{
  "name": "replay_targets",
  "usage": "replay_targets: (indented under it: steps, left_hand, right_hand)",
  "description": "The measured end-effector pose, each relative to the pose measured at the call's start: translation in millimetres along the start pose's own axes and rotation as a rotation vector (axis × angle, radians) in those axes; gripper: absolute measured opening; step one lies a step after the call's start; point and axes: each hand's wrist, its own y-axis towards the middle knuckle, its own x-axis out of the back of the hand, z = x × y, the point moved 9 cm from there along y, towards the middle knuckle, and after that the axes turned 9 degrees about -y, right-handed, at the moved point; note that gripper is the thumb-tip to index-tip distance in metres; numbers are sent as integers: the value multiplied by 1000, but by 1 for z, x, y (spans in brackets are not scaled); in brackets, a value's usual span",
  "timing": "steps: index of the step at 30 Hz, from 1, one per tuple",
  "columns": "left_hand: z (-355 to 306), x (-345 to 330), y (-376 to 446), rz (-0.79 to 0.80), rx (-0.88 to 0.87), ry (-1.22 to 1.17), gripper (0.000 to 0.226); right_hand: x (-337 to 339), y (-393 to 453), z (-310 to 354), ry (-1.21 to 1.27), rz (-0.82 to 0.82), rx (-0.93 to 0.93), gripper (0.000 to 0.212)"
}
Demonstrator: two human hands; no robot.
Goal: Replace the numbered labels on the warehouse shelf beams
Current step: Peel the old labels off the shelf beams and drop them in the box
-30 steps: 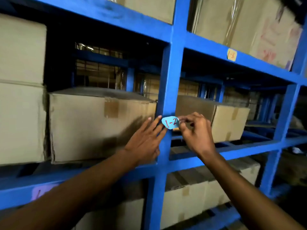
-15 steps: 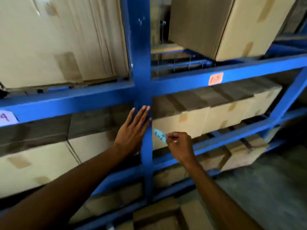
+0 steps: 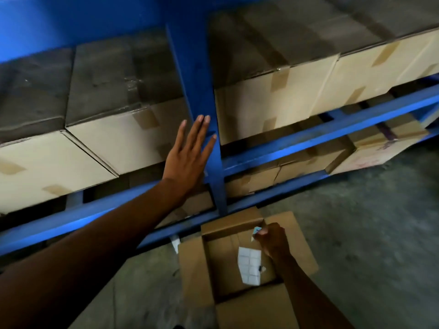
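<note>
Head cam: left hand is spread flat against the blue upright post, fingers apart, probably just bracing while leaning down. Right hand is pinched shut on one small blue label, held over the open cardboard box on the floor near its far rim, I'd guess to drop it. One white sticker sheet lies inside. No labels visible on the beams.

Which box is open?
The box on the floor, below the right hand. Its flaps are folded out and a white sheet lies inside. The boxes on the shelf are all taped shut.
</note>
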Motion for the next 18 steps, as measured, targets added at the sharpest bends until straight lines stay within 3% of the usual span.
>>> replay_targets:
  steps: [9, 18]
  left_hand:
    - [-2, -7, 1, -28, -8, 33, 98]
    - [-1, -3, 1, -14, -40, 34, 100]
  right_hand:
    - [-9, 10, -16, 47, 76, -3, 17]
    - [-15, 12, -12, 49, 78, 5, 28]
